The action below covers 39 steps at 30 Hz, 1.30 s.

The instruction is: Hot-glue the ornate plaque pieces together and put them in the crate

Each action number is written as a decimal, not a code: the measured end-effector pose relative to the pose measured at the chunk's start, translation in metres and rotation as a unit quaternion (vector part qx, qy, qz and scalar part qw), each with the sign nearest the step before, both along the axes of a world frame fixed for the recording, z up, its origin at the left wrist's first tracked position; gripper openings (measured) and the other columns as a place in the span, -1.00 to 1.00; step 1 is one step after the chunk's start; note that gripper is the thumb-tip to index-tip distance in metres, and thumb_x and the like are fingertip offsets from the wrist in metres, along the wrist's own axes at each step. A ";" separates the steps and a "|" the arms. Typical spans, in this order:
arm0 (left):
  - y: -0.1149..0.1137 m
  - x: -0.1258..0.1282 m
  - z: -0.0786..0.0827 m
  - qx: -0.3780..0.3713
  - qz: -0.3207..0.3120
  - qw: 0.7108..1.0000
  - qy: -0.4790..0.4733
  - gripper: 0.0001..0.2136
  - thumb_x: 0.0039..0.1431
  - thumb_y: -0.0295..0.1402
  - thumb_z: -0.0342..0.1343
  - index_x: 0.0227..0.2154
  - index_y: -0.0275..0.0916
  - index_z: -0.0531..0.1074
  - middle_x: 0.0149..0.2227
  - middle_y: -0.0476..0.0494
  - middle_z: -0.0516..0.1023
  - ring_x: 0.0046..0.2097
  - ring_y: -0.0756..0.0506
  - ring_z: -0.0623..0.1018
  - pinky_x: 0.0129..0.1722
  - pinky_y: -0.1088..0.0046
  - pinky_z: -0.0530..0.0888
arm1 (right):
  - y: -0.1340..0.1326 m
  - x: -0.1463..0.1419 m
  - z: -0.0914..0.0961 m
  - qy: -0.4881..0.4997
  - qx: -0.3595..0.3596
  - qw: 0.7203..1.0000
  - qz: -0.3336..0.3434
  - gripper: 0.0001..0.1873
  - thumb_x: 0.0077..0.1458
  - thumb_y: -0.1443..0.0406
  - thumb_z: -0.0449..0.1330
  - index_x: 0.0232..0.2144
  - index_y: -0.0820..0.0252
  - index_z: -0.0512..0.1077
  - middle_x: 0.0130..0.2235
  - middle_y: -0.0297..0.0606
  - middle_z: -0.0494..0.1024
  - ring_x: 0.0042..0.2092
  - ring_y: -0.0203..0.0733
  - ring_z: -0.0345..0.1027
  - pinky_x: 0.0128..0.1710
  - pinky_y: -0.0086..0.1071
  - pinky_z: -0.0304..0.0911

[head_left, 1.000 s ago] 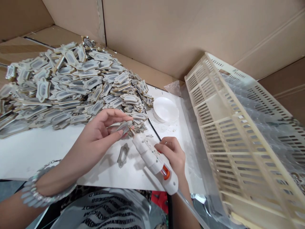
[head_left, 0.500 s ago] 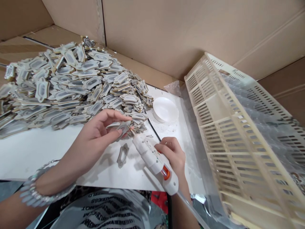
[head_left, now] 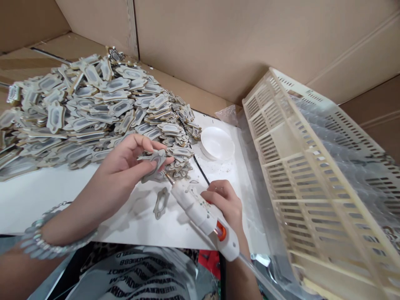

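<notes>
Between the thumb and fingers of my left hand (head_left: 126, 166) is a small grey frame-shaped piece (head_left: 158, 159), tilted above the table. My right hand (head_left: 226, 202) is wrapped round a white hot glue gun (head_left: 195, 210), whose handle is partly hidden. The brass nozzle points up and left, just below and right of the held piece and apart from it. A second grey frame piece (head_left: 161, 203) lies flat on the white tabletop, beneath my left hand. Behind my left hand rises a big heap of similar grey pieces (head_left: 93, 104).
A white bowl (head_left: 218, 143) stands beyond my right hand. On the right leans a cream slotted plastic crate (head_left: 300, 175) with clear bubble wrap (head_left: 340, 137) in it. Cardboard walls (head_left: 203, 46) enclose the back. A black strip (head_left: 201, 170) runs along the table by the bowl.
My left hand has moved slightly left and up with the grey frame piece, turning it. The glue gun's nozzle has drawn back down and left, and a gap now shows between them.
</notes>
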<state>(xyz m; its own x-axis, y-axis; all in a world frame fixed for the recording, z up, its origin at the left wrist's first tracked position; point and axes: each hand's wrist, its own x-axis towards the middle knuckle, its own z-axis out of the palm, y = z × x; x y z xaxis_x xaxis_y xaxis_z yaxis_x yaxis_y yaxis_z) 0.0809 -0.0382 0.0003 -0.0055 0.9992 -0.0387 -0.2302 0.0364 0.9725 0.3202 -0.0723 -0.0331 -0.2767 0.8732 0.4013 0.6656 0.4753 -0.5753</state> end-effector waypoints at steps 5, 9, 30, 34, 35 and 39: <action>-0.001 0.001 0.004 0.011 -0.019 1.000 -0.009 -0.83 0.11 -0.40 0.25 -0.38 -0.14 0.33 -0.10 0.08 0.53 -0.06 -0.12 0.67 -0.09 0.50 0.59 | 0.000 -0.002 -0.001 -0.016 -0.024 0.999 0.033 -0.81 0.21 0.37 0.16 -0.37 0.08 0.57 -0.27 -0.28 0.43 -0.38 -0.28 0.35 -0.38 -0.35 0.22; -0.003 0.002 0.003 0.017 -0.043 0.999 -0.015 -0.83 0.13 -0.42 0.23 -0.39 -0.14 0.31 -0.10 0.10 0.54 -0.09 -0.08 0.68 -0.07 0.54 0.58 | 0.001 -0.004 -0.006 0.008 -0.029 0.999 0.032 -0.80 0.21 0.33 0.15 -0.39 0.06 0.56 -0.29 -0.31 0.44 -0.44 -0.29 0.30 -0.41 -0.35 0.21; -0.004 0.005 0.004 0.039 -0.043 0.998 -0.015 -0.81 0.15 -0.48 0.19 -0.40 -0.14 0.26 -0.10 0.07 0.55 -0.09 -0.09 0.68 -0.10 0.47 0.61 | 0.002 -0.002 -0.002 -0.024 -0.023 0.998 0.051 -0.81 0.19 0.37 0.17 -0.41 0.08 0.56 -0.30 -0.31 0.43 -0.42 -0.31 0.32 -0.41 -0.38 0.18; -0.002 0.005 0.004 0.045 -0.044 0.998 -0.019 -0.81 0.15 -0.48 0.19 -0.41 -0.14 0.27 -0.10 0.10 0.54 -0.07 -0.08 0.67 -0.02 0.46 0.59 | 0.002 -0.001 -0.006 -0.014 -0.038 0.998 0.043 -0.82 0.19 0.33 0.16 -0.40 0.06 0.55 -0.30 -0.31 0.44 -0.43 -0.30 0.32 -0.41 -0.35 0.20; -0.002 0.006 0.003 0.048 -0.044 0.998 -0.018 -0.81 0.15 -0.48 0.19 -0.40 -0.14 0.27 -0.10 0.10 0.53 -0.06 -0.06 0.67 -0.01 0.47 0.59 | 0.002 -0.001 -0.007 -0.015 -0.040 0.998 0.040 -0.82 0.19 0.33 0.16 -0.40 0.06 0.55 -0.31 -0.31 0.45 -0.44 -0.29 0.31 -0.41 -0.35 0.20; -0.004 0.007 0.002 0.066 -0.026 0.997 0.007 -0.83 0.18 -0.47 0.17 -0.39 -0.13 0.26 -0.10 0.09 0.52 -0.04 -0.04 0.66 0.00 0.49 0.58 | 0.001 -0.002 -0.006 -0.039 -0.025 0.998 0.037 -0.81 0.19 0.35 0.16 -0.39 0.06 0.57 -0.28 -0.31 0.45 -0.41 -0.29 0.33 -0.38 -0.35 0.19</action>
